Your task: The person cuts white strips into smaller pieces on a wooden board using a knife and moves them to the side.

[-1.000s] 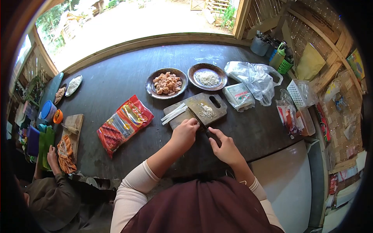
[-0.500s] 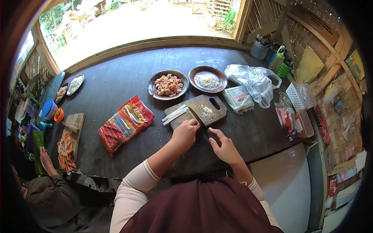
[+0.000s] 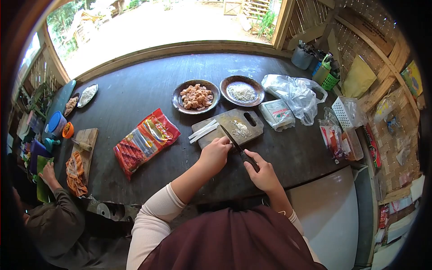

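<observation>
One knife clenched in right hand; left hand, grip unclear, touches one board.

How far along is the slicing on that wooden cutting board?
Done: a brown round plate holds white shreds, and a small shred pile lies on the wooden cutting board. In hand: the right hand holds the black-handled knife, blade beside the left hand, which presses on the board's near edge; what lies under it is hidden. Remaining: white strips lie uncut on the board's left end.
</observation>
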`<state>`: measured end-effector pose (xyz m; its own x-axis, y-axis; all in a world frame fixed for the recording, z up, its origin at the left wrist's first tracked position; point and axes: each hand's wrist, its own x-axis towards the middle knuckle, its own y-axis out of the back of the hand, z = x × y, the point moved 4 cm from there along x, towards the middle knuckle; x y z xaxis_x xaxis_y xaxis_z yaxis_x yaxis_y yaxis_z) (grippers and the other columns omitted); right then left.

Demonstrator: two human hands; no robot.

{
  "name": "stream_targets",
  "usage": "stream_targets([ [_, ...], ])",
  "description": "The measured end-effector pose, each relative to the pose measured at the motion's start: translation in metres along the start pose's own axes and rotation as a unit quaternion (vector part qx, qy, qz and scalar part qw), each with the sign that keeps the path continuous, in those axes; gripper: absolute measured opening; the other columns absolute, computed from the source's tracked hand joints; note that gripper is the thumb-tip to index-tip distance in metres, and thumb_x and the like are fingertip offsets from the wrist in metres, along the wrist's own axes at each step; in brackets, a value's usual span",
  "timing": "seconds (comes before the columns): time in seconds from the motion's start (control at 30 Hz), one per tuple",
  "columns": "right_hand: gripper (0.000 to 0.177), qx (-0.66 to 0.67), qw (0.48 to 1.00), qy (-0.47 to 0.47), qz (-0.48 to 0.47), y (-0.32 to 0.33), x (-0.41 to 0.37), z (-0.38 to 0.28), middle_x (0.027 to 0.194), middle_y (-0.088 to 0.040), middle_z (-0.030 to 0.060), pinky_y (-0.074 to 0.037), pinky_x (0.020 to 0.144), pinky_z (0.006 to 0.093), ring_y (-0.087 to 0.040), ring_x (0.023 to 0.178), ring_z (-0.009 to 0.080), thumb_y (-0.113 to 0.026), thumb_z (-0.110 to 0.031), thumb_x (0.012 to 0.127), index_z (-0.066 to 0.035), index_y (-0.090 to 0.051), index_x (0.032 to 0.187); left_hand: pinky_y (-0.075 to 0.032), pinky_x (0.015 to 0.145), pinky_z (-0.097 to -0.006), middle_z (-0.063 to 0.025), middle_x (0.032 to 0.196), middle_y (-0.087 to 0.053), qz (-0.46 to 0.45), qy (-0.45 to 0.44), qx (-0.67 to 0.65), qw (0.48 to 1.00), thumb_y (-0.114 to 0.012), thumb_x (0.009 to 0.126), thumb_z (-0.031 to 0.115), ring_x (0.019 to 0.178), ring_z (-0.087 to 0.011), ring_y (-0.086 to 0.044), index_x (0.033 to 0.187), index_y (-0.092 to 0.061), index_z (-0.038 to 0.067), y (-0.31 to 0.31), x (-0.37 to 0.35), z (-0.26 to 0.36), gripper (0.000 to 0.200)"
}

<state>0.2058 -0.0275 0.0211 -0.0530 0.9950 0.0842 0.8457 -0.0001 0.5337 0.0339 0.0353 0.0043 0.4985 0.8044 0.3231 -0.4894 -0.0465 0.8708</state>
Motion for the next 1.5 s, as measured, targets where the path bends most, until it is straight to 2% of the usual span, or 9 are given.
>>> stream_targets([
  [0.07, 0.04, -0.014, 1.0, -0.019, -0.01, 0.002, -0.001, -0.006, 0.106, -0.069, 0.0217, -0.051, 0.085, 0.0337, -0.069, 0.098, 0.0262, -0.064, -0.016, 0.09, -0.009, -0.058, 0.129, -0.054, 0.084, -0.0349, -0.0063, 0.11, -0.061, 0.004, -0.003, 0.002, 1.0, -0.06, 0.076, 0.001, 0.103, -0.0256, -0.06, 0.106, -0.069, 0.004, 0.0, 0.0, 0.0, 0.031],
  [0.1, 0.04, -0.014, 1.0, -0.019, -0.011, 0.001, -0.001, -0.006, 0.106, -0.069, 0.0217, -0.051, 0.085, 0.0337, -0.069, 0.098, 0.0262, -0.064, -0.016, 0.09, -0.009, -0.058, 0.129, -0.054, 0.084, -0.0349, -0.0063, 0.11, -0.061, 0.004, -0.002, 0.003, 1.0, -0.06, 0.076, 0.001, 0.103, -0.0256, -0.06, 0.106, -0.069, 0.004, 0.0, 0.0, 0.0, 0.031],
  [0.17, 0.039, -0.009, 1.0, -0.012, -0.012, 0.001, -0.001, -0.006, 0.113, -0.066, 0.0244, -0.05, 0.09, 0.0376, -0.064, 0.11, 0.0349, -0.064, -0.016, 0.09, -0.009, -0.059, 0.128, -0.054, 0.083, -0.035, -0.0061, 0.109, -0.061, 0.002, -0.005, 0.006, 1.0, -0.06, 0.076, 0.002, 0.102, -0.0255, -0.06, 0.105, -0.069, 0.004, 0.001, 0.0, 0.001, 0.031],
  [0.37, 0.038, -0.076, 0.996, -0.035, -0.029, -0.003, 0.007, -0.018, 0.11, -0.066, 0.025, -0.051, 0.089, 0.0398, -0.063, 0.107, 0.0393, -0.063, -0.015, 0.09, -0.009, -0.059, 0.128, -0.053, 0.084, -0.0346, -0.0059, 0.108, -0.061, -0.004, -0.003, 0.017, 1.0, -0.061, 0.074, 0.002, 0.1, -0.0252, -0.06, 0.102, -0.07, 0.005, 0.0, 0.0, 0.001, 0.029],
  [0.8, 0.039, -0.052, 0.998, -0.012, -0.022, 0.002, 0.0, -0.005, 0.108, -0.067, 0.0258, -0.052, 0.087, 0.0377, -0.066, 0.105, 0.0365, -0.062, -0.017, 0.091, -0.009, -0.058, 0.128, -0.053, 0.082, -0.0343, -0.0049, 0.107, -0.063, 0.015, -0.008, 0.021, 1.0, -0.059, 0.077, 0.002, 0.099, -0.0248, -0.061, 0.102, -0.07, 0.006, -0.003, -0.001, 0.0, 0.027],
  [1.07, 0.038, -0.016, 1.0, -0.004, -0.023, -0.005, 0.022, -0.002, 0.098, -0.069, 0.0213, -0.053, 0.081, 0.0372, -0.07, 0.092, 0.0332, -0.063, -0.017, 0.09, -0.013, -0.06, 0.127, -0.052, 0.087, -0.0367, -0.0085, 0.109, -0.063, -0.002, 0.012, -0.025, 1.0, -0.058, 0.076, 0.0, 0.102, -0.0289, -0.062, 0.103, -0.07, 0.005, 0.001, -0.002, -0.002, 0.031],
  [1.2, 0.038, -0.019, 0.999, -0.004, -0.029, -0.003, 0.033, 0.0, 0.101, -0.069, 0.0223, -0.053, 0.082, 0.0372, -0.069, 0.095, 0.0326, -0.064, -0.017, 0.089, -0.012, -0.06, 0.127, -0.052, 0.086, -0.0368, -0.008, 0.108, -0.063, -0.001, 0.008, -0.017, 1.0, -0.058, 0.076, 0.0, 0.102, -0.0285, -0.062, 0.106, -0.07, 0.006, 0.004, -0.002, 0.0, 0.033],
  [1.27, 0.039, -0.04, 0.999, 0.034, 0.0, 0.0, 0.041, 0.003, 0.103, -0.066, 0.0266, -0.053, 0.084, 0.0436, -0.064, 0.1, 0.042, -0.064, -0.023, 0.088, -0.015, -0.06, 0.127, -0.052, 0.086, -0.0366, -0.0076, 0.108, -0.063, -0.01, 0.007, -0.009, 1.0, -0.059, 0.076, 0.0, 0.102, -0.028, -0.062, 0.108, -0.069, 0.007, 0.002, -0.001, -0.001, 0.034],
  [1.5, 0.04, -0.019, 0.997, 0.068, 0.007, 0.011, 0.029, -0.009, 0.103, -0.066, 0.0275, -0.053, 0.083, 0.0433, -0.064, 0.1, 0.0418, -0.064, -0.021, 0.088, -0.013, -0.059, 0.128, -0.052, 0.086, -0.036, -0.0073, 0.108, -0.062, -0.002, 0.01, -0.017, 1.0, -0.059, 0.076, -0.002, 0.102, -0.0277, -0.062, 0.108, -0.069, 0.008, 0.003, -0.002, 0.0, 0.035],
])
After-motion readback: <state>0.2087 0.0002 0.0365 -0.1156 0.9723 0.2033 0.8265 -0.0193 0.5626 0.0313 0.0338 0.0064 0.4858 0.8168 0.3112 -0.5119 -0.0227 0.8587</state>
